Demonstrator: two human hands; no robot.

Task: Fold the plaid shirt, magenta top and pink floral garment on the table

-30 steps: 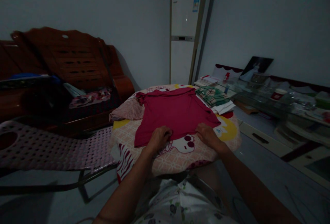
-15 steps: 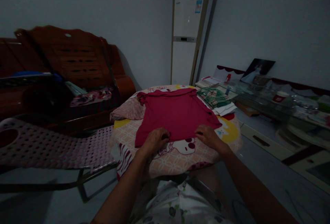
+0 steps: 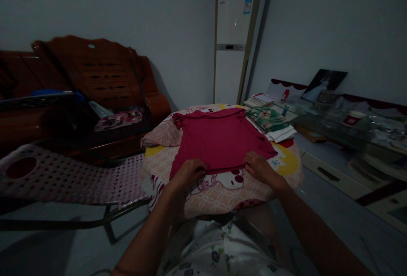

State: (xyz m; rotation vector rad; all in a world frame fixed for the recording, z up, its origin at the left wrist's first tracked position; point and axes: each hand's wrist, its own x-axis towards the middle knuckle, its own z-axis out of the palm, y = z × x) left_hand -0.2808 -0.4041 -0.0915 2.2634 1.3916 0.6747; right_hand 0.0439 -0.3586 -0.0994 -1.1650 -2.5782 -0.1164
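A dark pink T-shirt [image 3: 221, 138] lies spread flat on a round table covered with a patterned cloth [image 3: 222, 195]. My left hand [image 3: 187, 174] pinches the shirt's near hem on the left. My right hand [image 3: 259, 168] grips the same hem on the right. Both hands have their fingers curled on the fabric. The hem between them is pulled into a straight line and lifted slightly off the cloth.
A folded green plaid cloth [image 3: 267, 119] on white folded items sits at the table's right rear. A pink bundle [image 3: 162, 136] lies at the left rear. A woven lounge chair [image 3: 70, 178] and wooden sofa [image 3: 95, 81] stand left; a cluttered glass table [image 3: 343, 119] stands right.
Both hands have stayed on the shirt's hem and drawn it a little away from me, up over the cartoon print. The view has shifted slightly to the left.
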